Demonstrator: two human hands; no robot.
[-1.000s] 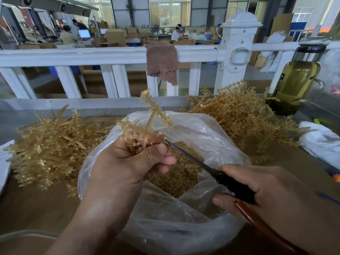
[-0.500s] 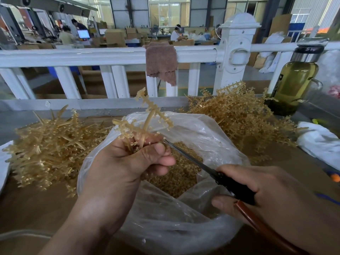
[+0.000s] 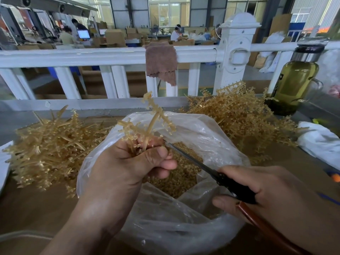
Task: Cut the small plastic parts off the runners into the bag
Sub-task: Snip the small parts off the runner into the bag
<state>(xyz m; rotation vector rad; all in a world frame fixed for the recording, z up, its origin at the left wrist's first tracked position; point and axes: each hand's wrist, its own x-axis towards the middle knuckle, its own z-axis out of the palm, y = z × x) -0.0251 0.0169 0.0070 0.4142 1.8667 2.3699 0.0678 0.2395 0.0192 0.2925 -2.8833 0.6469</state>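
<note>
1. Handling: the runner (image 3: 152,122) looks light, thin and springy, probably brittle at the gates; hold it low on the central stem.
2. Your left hand (image 3: 128,166) has its grip closed there, above the bag (image 3: 211,137) on the bench (image 3: 36,208).
3. Your right hand (image 3: 276,196) has its grip closed on the scissors (image 3: 193,161), blade tip beside your left thumb.
4. The runner is translucent amber, branched, with small parts along each arm.

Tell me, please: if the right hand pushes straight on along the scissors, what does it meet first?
Probably the runner gripped by the left hand, beside its thumb; the tip of the scissors lies there, though depth is unclear.
</note>
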